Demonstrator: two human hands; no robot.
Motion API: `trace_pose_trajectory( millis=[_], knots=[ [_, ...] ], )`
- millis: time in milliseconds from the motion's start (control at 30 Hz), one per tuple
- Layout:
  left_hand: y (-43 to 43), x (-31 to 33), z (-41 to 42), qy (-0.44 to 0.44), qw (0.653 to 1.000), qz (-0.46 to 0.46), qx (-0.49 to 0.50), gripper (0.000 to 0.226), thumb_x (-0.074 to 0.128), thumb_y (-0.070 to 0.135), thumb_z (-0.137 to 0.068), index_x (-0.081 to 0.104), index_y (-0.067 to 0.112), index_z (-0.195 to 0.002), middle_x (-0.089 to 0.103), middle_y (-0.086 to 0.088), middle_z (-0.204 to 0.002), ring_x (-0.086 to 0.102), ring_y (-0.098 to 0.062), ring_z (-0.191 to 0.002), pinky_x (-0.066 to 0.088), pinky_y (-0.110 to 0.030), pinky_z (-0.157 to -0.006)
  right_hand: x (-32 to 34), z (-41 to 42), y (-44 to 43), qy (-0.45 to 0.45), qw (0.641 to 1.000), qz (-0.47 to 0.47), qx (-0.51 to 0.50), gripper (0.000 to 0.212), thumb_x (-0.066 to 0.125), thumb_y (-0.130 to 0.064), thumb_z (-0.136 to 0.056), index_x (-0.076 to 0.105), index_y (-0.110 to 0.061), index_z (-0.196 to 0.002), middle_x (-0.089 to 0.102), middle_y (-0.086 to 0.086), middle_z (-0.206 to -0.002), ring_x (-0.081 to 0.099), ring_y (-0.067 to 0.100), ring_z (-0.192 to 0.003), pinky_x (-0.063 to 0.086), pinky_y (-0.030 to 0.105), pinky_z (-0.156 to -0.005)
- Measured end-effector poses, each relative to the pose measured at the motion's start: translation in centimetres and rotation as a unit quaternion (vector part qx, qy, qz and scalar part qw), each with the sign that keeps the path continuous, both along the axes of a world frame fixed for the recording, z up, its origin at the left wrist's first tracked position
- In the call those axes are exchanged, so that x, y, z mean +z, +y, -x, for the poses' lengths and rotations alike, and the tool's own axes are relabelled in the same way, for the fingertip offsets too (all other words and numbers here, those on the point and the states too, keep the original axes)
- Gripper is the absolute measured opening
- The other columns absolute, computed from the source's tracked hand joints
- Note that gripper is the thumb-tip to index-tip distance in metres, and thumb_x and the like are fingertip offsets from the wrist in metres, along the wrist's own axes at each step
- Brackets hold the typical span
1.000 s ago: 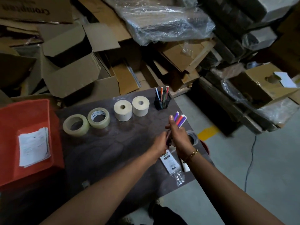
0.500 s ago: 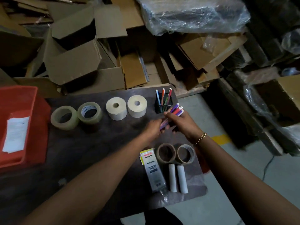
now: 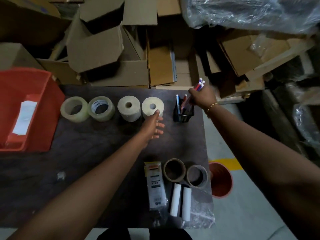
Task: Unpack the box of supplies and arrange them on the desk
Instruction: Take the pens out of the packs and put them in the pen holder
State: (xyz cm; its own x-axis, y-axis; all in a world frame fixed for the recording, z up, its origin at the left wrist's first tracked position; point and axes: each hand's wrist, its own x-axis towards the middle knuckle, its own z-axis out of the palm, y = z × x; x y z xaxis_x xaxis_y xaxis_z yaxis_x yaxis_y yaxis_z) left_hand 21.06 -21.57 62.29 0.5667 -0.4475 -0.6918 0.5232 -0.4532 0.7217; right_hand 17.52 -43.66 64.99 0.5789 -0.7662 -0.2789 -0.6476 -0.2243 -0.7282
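My right hand (image 3: 201, 97) grips a bunch of pens (image 3: 199, 84) over the black mesh pen holder (image 3: 183, 114), their lower ends inside it beside other pens. My left hand (image 3: 155, 125) hovers open and empty over the dark desk (image 3: 97, 153), just in front of a cream tape roll (image 3: 153, 107). Along the back stand two clear tape rolls (image 3: 74, 109) (image 3: 101, 108) and another cream roll (image 3: 129, 108). Near the front lie a packaged item (image 3: 155, 186), two brown tape rolls (image 3: 174, 169) (image 3: 197, 175) and two white tubes (image 3: 181, 201).
An orange crate (image 3: 41, 108) holding papers sits on the desk's left end. Open cardboard boxes (image 3: 107, 49) crowd behind the desk, with plastic-wrapped stacks (image 3: 251, 13) at the back right. An orange bin (image 3: 221, 179) stands on the floor by the desk's right edge.
My right hand has carried the pens forward and lowered them into the holder. My left hand has let go of the pens and moved left, toward the cream roll.
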Motion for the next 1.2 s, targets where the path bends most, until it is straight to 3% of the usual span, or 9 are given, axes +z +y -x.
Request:
trace_pose_trajectory(
  millis=[100, 200, 300, 467, 700, 900, 1033, 1100, 1200],
  knots=[
    [0.8, -0.8, -0.2, -0.006, 1.0, -0.002, 0.007, 0.057, 0.031, 0.055, -0.1, 0.061, 0.011, -0.118, 0.066, -0.008, -0.098, 0.058, -0.017, -0.071, 0.042, -0.028, -0.063, -1.7, -0.6, 0.8, 0.077, 0.991, 0.077, 0.078, 0.029, 0.064, -0.038, -0.082, 0.063, -0.013, -0.096, 0.069, 0.012, -0.097, 0.066, 0.03, -0.089, 0.05, 0.031, -0.076],
    [1.3, -1.0, -0.4, -0.009, 1.0, -0.007, -0.011, 0.055, 0.033, 0.057, -0.099, 0.063, 0.013, -0.114, 0.067, -0.007, -0.097, 0.06, -0.018, -0.074, 0.045, -0.029, -0.065, -2.1, -0.3, 1.2, 0.122, 0.988, 0.007, 0.097, 0.043, 0.078, -0.043, -0.076, 0.066, -0.012, -0.103, 0.071, 0.009, -0.098, 0.068, 0.026, -0.089, 0.059, 0.041, -0.081],
    [1.5, -1.0, -0.6, -0.009, 1.0, -0.002, -0.021, 0.05, 0.036, 0.056, -0.098, 0.062, 0.015, -0.111, 0.067, -0.006, -0.095, 0.061, -0.017, -0.073, 0.045, -0.029, -0.065, -0.5, 0.1, 0.2, 0.117, 0.987, -0.037, 0.1, 0.054, 0.085, -0.053, -0.063, 0.068, -0.009, -0.089, 0.074, 0.01, -0.08, 0.073, 0.025, -0.074, 0.063, 0.044, -0.07],
    [1.7, -0.8, -0.3, -0.011, 0.999, 0.006, -0.041, 0.033, 0.045, 0.043, -0.099, 0.059, 0.016, -0.111, 0.063, -0.001, -0.083, 0.056, -0.013, -0.063, 0.04, -0.024, -0.058, 2.9, 3.5, 0.4, 0.033, 0.997, -0.026, 0.071, 0.039, 0.072, -0.046, -0.084, 0.062, -0.013, -0.1, 0.072, 0.005, -0.085, 0.073, 0.018, -0.071, 0.058, 0.028, -0.055],
    [3.4, -1.2, 2.0, -0.009, 0.992, -0.009, -0.127, 0.017, 0.05, 0.037, -0.097, 0.056, 0.021, -0.099, 0.06, 0.002, -0.083, 0.053, -0.012, -0.064, 0.036, -0.024, -0.06, -0.8, 12.4, 5.5, 0.005, 0.996, -0.089, -0.011, 0.017, 0.062, -0.034, -0.092, 0.059, -0.021, -0.08, 0.074, 0.007, -0.088, 0.065, 0.018, -0.057, 0.041, 0.021, -0.043],
    [8.2, -3.5, 5.5, 0.003, 0.977, -0.07, -0.2, 0.017, 0.051, 0.03, -0.098, 0.055, 0.018, -0.086, 0.05, 0.001, -0.074, 0.041, -0.009, -0.06, 0.026, -0.024, -0.056, -5.8, 21.9, 15.6, 0.003, 0.988, -0.086, -0.13, 0.023, 0.063, -0.031, -0.086, 0.06, -0.015, -0.071, 0.068, 0.008, -0.067, 0.06, 0.019, -0.056, 0.047, 0.03, -0.053],
    [11.7, -5.2, 7.9, -0.03, 0.972, -0.098, -0.21, 0.015, 0.058, 0.026, -0.094, 0.063, 0.013, -0.087, 0.057, -0.007, -0.084, 0.052, -0.017, -0.076, 0.034, -0.027, -0.059, -7.2, 23.5, 23.5, 0.008, 0.988, -0.138, -0.073, 0.008, 0.064, -0.013, -0.088, 0.062, -0.012, -0.081, 0.065, 0.005, -0.071, 0.062, 0.019, -0.06, 0.046, 0.022, -0.047],
    [13.0, -6.5, 8.9, -0.075, 0.972, -0.13, -0.182, 0.025, 0.064, 0.034, -0.084, 0.068, 0.01, -0.091, 0.063, -0.018, -0.098, 0.059, -0.028, -0.091, 0.051, -0.035, -0.076, -9.0, 23.0, 26.2, 0.028, 0.993, -0.109, -0.024, 0.005, 0.069, -0.016, -0.084, 0.065, -0.014, -0.084, 0.066, 0.0, -0.075, 0.061, 0.014, -0.062, 0.048, 0.025, -0.057],
    [15.0, -7.3, 10.0, -0.115, 0.975, -0.151, -0.12, 0.028, 0.067, 0.038, -0.082, 0.066, 0.013, -0.095, 0.059, -0.011, -0.102, 0.056, -0.024, -0.098, 0.049, -0.037, -0.091, -11.1, 21.9, 28.9, 0.127, 0.99, -0.04, 0.041, 0.032, 0.07, -0.027, -0.078, 0.062, -0.019, -0.108, 0.063, 0.002, -0.105, 0.063, 0.02, -0.09, 0.046, 0.029, -0.077]
  ],
)
